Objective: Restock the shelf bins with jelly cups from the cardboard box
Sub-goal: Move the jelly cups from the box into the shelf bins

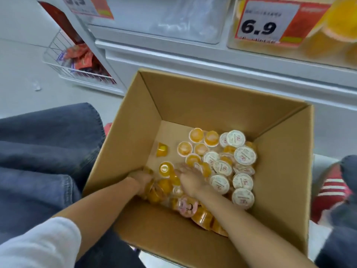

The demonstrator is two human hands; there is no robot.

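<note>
Cardboard box [193,101], top open, its walls rising on every side of both hands. Jelly cups [222,167] cover most of its floor. Right of the right hand [190,179] they sit lid-up, white foil to the camera, axes vertical. Ahead of both hands several stand inverted, orange bases up. Ahead of the left hand [140,179], a tipped cup [162,149] lies on its side. Left hand: fingers sunk among orange cups, grip unreadable through blur. Right hand: palm down on the heap, fingers reaching forward, blurred; spread or pinching cannot be told. Beyond the box: white shelf [193,60], clear bin [183,22], orange-filled bin [338,41] behind a price tag [268,22]. Far left of the left hand: wire basket [58,60] of packets [83,59]. Denim knee [48,151] beside the left forearm; red shoe [332,188] well right.
</note>
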